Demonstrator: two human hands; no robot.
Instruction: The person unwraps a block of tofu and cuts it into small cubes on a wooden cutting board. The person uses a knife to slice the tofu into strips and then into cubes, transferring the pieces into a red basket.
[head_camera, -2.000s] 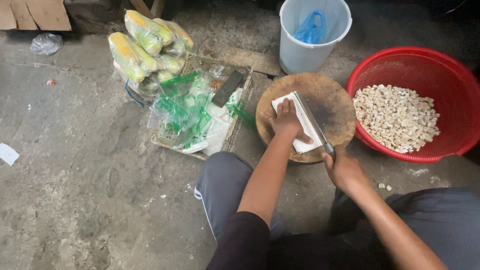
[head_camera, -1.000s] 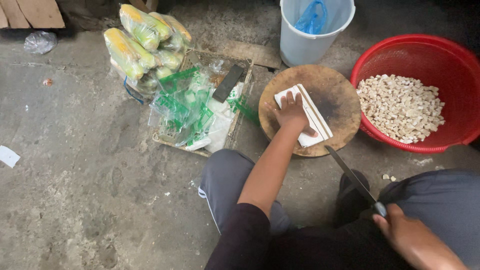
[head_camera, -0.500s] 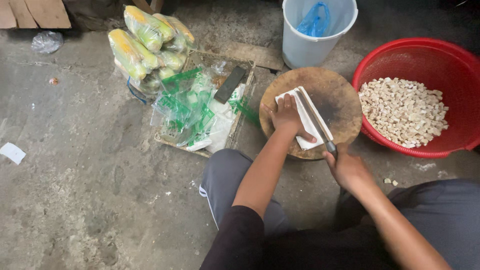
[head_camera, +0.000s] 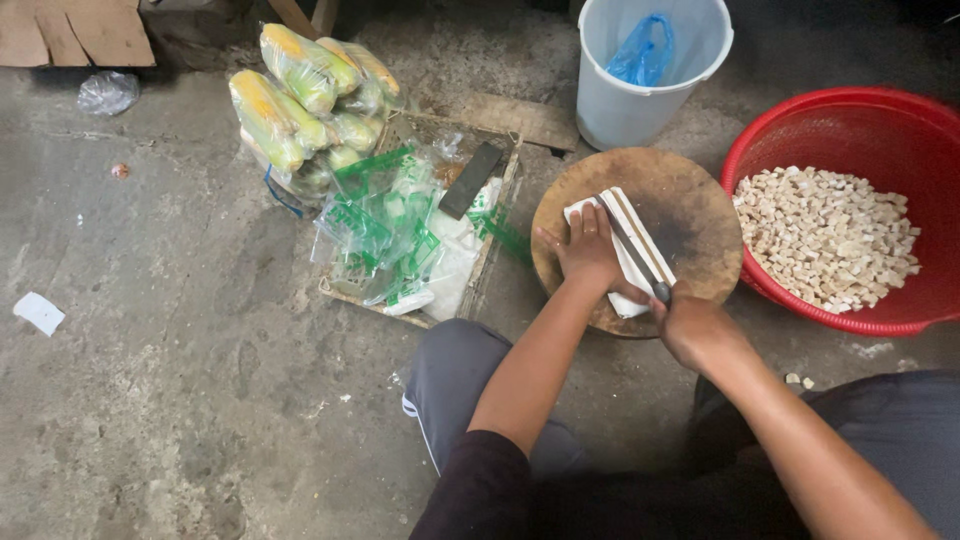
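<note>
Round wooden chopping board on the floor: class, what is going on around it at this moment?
A person sits on the concrete floor at a round wooden chopping board. The left hand presses flat on a white block lying on the board, and the right hand holds a knife with its blade lying lengthwise along the block. To the right, a red basket holds a pile of small pale cubes. A white bucket stands behind the board, and bagged corn cobs lie to the left.

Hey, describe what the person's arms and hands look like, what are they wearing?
Both hands are bare: no gloves, rings or watch show on the left hand or right hand. The left arm has a dark sleeve pushed up above the elbow; the right forearm is bare as far as the picture shows.
</note>
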